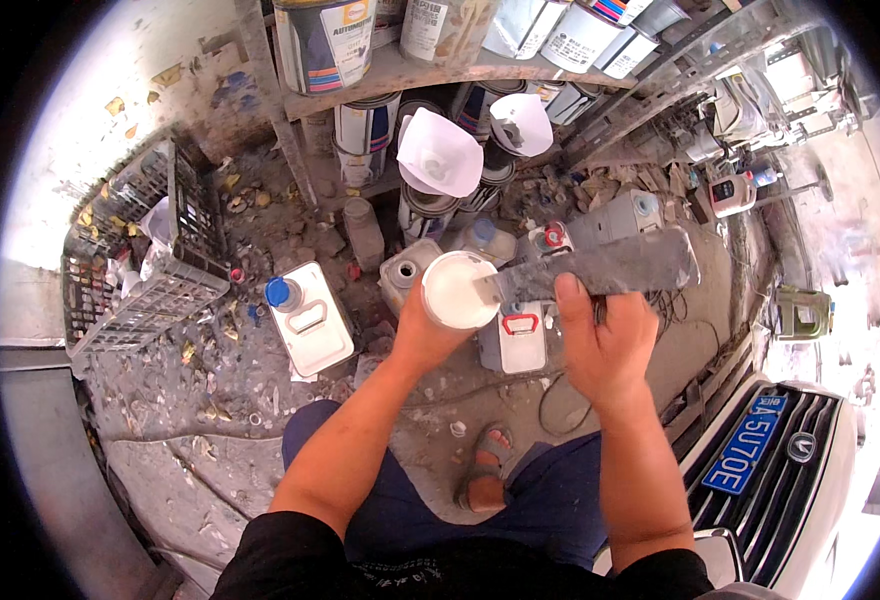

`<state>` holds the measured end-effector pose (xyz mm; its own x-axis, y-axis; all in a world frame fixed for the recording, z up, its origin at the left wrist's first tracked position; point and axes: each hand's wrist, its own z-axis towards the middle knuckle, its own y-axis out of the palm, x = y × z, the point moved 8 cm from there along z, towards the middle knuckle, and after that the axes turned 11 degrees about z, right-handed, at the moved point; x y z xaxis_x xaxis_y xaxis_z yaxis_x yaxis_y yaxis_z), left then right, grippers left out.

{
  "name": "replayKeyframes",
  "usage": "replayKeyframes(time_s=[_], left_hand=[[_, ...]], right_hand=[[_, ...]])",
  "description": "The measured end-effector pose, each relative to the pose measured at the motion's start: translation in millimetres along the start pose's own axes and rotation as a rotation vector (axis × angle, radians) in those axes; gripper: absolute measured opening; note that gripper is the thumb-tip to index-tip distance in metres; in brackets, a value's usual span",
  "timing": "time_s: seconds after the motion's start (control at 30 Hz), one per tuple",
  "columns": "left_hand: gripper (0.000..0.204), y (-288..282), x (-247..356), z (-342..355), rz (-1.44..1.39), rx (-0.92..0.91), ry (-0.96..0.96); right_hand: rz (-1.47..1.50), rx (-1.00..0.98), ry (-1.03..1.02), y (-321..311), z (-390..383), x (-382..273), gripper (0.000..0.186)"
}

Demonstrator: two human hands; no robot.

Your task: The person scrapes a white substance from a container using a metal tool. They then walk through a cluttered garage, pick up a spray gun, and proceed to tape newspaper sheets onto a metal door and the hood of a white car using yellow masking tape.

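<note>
Looks like mixing or scooping: strip (620, 265) reaches its narrow end into the cup (452, 324), over or into the white contents (450, 285); depth can't be told. As I judge it, the next move calls for a steady, level cup and small wrist turns that keep the strip's end inside the rim. Left hand (433, 334): fingers wrapped round the cup's near left side, only slightly spread to fit its width; undersides hidden. Right hand (608, 345): fingers pinched on the strip about mid-length, thumb on the near edge, the rest curled below; exact contact under the strip hidden. Strip is dark grey, wide end out to the right, surface smeared. Cup is held up above the floor (210, 400), in front of the person's legs, with the jugs behind and below it. Red-handled can (518, 345) stands just right of the cup as seen, blue-capped can (310, 320) further left, apart from both hands. Crate (145, 310) at far left; tins on the shelf (480, 73) beyond; car (820, 480) lower right.
</note>
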<state>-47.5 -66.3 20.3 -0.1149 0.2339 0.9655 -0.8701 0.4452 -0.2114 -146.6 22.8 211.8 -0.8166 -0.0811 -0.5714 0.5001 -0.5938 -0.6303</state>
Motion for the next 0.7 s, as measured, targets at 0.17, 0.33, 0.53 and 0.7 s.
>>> replayKeyframes(time_s=[0.17, 0.33, 0.53, 0.7], left_hand=[[0.062, -0.6, -0.3, -1.5, 0.051, -0.013, 0.002], [0.065, -1.8, 3.3, -1.8, -0.004, -0.015, -0.042], [0.064, 0.6, -6.0, -2.6, 0.047, 0.003, -0.058], [0.060, 0.9, 4.5, -0.6, 0.057, -0.038, 0.021]], right_hand=[[0.136, 0.151, 0.252, -1.0, -14.4, 8.3, 0.011], [0.276, 0.192, 0.149, -19.7, 4.8, 3.8, 0.013], [0.037, -0.070, -0.041, -8.1, 15.2, -1.9, 0.012], [0.171, 0.089, 0.272, 4.0, -17.3, 16.4, 0.016]])
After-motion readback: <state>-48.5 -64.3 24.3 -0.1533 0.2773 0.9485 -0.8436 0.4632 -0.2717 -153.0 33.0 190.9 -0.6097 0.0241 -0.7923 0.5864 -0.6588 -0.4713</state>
